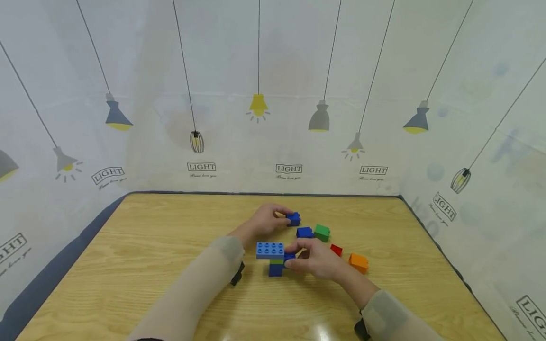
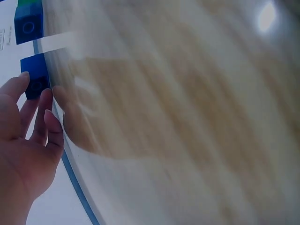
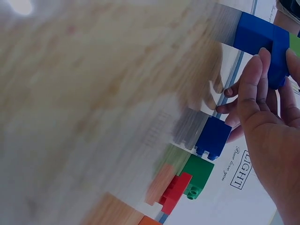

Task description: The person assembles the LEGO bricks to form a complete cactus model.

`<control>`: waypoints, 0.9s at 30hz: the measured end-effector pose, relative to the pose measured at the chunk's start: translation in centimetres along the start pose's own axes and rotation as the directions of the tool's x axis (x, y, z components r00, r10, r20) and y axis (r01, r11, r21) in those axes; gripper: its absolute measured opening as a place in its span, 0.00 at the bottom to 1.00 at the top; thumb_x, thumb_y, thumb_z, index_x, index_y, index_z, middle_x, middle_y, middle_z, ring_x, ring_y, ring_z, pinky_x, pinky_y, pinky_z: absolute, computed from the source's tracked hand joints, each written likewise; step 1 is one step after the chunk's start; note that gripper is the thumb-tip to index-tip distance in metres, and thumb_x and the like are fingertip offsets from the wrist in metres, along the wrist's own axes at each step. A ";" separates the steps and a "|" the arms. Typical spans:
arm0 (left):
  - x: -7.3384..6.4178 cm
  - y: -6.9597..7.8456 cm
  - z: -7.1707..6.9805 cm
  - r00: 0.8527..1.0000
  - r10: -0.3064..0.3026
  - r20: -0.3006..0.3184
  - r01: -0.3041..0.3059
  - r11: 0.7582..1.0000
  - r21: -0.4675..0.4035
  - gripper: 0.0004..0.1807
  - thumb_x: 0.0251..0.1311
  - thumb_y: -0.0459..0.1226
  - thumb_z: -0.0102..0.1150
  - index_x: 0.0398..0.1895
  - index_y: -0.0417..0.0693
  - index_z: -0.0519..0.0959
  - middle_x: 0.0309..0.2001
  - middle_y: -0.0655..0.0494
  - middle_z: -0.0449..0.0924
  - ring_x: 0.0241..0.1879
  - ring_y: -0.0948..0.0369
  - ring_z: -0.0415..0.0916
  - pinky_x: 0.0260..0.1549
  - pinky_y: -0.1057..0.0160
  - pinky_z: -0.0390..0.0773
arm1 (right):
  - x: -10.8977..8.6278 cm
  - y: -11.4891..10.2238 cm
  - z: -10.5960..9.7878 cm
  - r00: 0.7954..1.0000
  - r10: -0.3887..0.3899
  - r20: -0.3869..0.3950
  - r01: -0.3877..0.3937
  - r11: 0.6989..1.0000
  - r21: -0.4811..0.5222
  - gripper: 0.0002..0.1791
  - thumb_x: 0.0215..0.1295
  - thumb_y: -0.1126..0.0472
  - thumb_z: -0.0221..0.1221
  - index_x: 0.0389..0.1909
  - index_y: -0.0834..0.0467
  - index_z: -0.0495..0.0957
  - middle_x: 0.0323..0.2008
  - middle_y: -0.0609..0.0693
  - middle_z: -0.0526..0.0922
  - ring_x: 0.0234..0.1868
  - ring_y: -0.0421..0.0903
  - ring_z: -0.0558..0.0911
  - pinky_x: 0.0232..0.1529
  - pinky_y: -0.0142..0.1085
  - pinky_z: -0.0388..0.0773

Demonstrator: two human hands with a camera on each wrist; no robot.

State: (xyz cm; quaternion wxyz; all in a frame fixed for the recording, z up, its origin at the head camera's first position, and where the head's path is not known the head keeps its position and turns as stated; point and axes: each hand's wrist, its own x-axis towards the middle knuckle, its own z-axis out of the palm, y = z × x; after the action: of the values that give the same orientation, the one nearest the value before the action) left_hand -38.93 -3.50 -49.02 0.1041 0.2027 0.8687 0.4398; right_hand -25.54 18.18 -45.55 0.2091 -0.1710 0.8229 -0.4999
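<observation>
Pale sheeting printed with hanging lamps surrounds a wood-grain table. Near the table's middle, the right hand pinches a dark blue brick narrowly between thumb and fingers, at the right side of a small stack. That stack has a blue base brick, a lime-green brick above it and a light-blue brick on top (8 studs showing), overhanging to the left. Farther off, the left hand holds a far blue brick by its fingertips. To the right lie 4 loose bricks: blue, green, red and orange.

The stack looks top-heavy on its narrow base, so a sideways push from the right fingers could tip it. Whether the pinched dark blue brick is fully seated, I cannot tell; if it is loose, pressing down off-centre might pop it free.
</observation>
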 end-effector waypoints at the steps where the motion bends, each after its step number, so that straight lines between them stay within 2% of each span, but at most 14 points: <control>1: -0.1 0.0 -0.2 1.000 -0.003 0.000 0.003 1.000 -0.001 0.14 0.76 0.45 0.69 0.60 0.66 0.90 0.67 0.57 0.84 0.56 0.56 0.81 0.53 0.55 0.84 | 0.0 -0.1 0.0 1.000 0.000 -0.001 0.000 1.000 -0.001 0.19 0.74 0.55 0.72 0.60 0.57 0.85 0.52 0.54 0.85 0.43 0.47 0.88 0.48 0.39 0.90; 6: -0.8 -0.1 -1.2 1.000 -0.005 0.008 0.005 1.000 -0.009 0.13 0.76 0.43 0.69 0.59 0.60 0.89 0.60 0.57 0.86 0.55 0.56 0.82 0.56 0.53 0.86 | 0.1 -0.1 0.0 1.000 0.000 -0.007 0.000 1.000 -0.003 0.19 0.74 0.55 0.72 0.61 0.57 0.85 0.53 0.54 0.85 0.43 0.48 0.87 0.48 0.39 0.90; 11: -1.8 -0.5 -2.4 1.000 -0.029 0.007 0.029 0.999 -0.024 0.15 0.76 0.41 0.69 0.62 0.55 0.86 0.58 0.54 0.86 0.57 0.55 0.83 0.61 0.51 0.86 | 0.1 0.1 0.1 1.000 0.006 -0.005 -0.006 1.000 0.008 0.19 0.74 0.56 0.72 0.61 0.58 0.85 0.53 0.54 0.85 0.43 0.48 0.87 0.48 0.40 0.90; 16: -3.3 -1.2 -3.5 0.997 -0.066 -0.039 0.063 0.996 -0.065 0.19 0.74 0.39 0.70 0.65 0.52 0.83 0.57 0.50 0.86 0.56 0.53 0.84 0.57 0.52 0.88 | 0.2 0.1 0.2 1.000 0.024 -0.011 -0.024 1.000 0.009 0.19 0.73 0.55 0.73 0.60 0.56 0.85 0.54 0.55 0.84 0.44 0.48 0.86 0.49 0.39 0.90; 21: -5.0 -1.5 -4.7 0.994 -0.058 -0.089 0.048 0.993 -0.104 0.26 0.73 0.36 0.71 0.72 0.50 0.79 0.59 0.46 0.85 0.58 0.50 0.85 0.58 0.51 0.89 | 0.3 -0.1 0.3 0.999 0.030 -0.018 -0.030 1.000 0.004 0.19 0.72 0.54 0.73 0.59 0.56 0.85 0.55 0.55 0.83 0.44 0.49 0.86 0.50 0.39 0.90; 27: -6.8 -1.5 -5.4 0.992 -0.039 -0.123 0.024 0.992 -0.121 0.30 0.73 0.35 0.70 0.76 0.52 0.76 0.60 0.45 0.83 0.60 0.50 0.85 0.60 0.49 0.88 | 0.3 0.1 0.3 1.000 0.014 -0.021 -0.014 1.000 0.008 0.19 0.73 0.55 0.73 0.59 0.57 0.85 0.54 0.56 0.84 0.44 0.49 0.86 0.50 0.40 0.91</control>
State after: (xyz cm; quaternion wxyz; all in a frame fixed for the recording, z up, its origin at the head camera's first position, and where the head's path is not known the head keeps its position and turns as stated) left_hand -35.20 -11.19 -46.97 0.0682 0.1543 0.8488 0.5010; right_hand -25.59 17.85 -45.84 0.2048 -0.1593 0.8243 -0.5033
